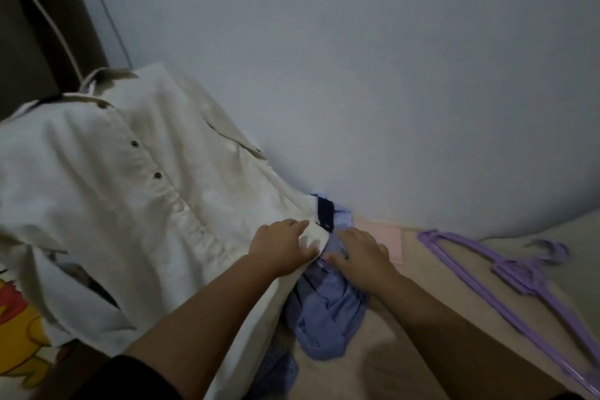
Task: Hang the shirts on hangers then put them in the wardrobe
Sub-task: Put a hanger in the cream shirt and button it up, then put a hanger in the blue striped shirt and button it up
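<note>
At the far left edge we see a cartoon-print fabric (19,331) in yellow and red, partly under the cream shirt (130,191), which spreads across the left half of the bed with its collar toward the dark curtain (39,26) and its dark buttons done up along the front. Our left hand (281,247) grips that shirt's lower hem, fingers curled over the cloth and thumb beneath it. Just beside it, our right hand (358,255) lies palm down on a crumpled blue checked shirt (328,308), fingers close together and bent into the fabric; we cannot tell whether they actually pinch it. The blue shirt sits on the beige bedsheet (431,318) against the pale wall (357,58). Behind the right hand lies a pink folded cloth (386,237). Farther right, well apart from both hands, purple hangers (526,276) lie stacked on the sheet
</note>
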{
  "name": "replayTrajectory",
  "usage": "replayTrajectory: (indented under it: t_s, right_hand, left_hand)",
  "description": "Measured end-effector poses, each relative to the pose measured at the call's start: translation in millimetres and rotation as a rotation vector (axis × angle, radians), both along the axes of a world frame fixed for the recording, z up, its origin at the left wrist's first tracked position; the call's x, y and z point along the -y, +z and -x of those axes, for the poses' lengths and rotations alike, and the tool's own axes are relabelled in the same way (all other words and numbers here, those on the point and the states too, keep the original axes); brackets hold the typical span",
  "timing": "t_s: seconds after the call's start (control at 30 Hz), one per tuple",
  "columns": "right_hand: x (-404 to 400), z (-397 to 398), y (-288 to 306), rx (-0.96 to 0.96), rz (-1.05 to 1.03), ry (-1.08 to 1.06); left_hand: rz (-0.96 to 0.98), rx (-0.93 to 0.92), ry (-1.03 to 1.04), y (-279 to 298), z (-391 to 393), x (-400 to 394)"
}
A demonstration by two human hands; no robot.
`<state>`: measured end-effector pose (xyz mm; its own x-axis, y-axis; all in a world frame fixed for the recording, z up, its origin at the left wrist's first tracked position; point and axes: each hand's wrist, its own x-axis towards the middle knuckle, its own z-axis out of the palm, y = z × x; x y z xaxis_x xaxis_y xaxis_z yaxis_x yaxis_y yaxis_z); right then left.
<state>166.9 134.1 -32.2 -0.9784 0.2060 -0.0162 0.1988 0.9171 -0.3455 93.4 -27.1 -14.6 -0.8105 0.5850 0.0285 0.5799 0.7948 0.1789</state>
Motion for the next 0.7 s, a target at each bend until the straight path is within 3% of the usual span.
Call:
replayTrajectory:
  t_s: [0.3, 0.53, 0.6, 0.7]
  right_hand:
    - [-37.3, 0.1, -87.6, 0.191, 0.046, -0.077]
    - [-42.9, 16.6, -123.3, -0.01, 0.068, -0.072]
    - [-46.5, 24.0, -129.1, 0.002, 0.06, -0.051]
    - [-51.8, 34.7, -130.9, 0.076, 0.255, 0.01]
  left_hand:
    - [0.111, 0.087, -0.188, -92.0, 8.9, -37.4]
    - [0.13, -0.01, -0.136, -119.2, 29.3, -39.5]
    - [0.137, -0.015, -0.078, -121.0, 36.0, -40.9]
    - [0.189, 0.0, -0.016, -120.5, 45.6, -43.4]
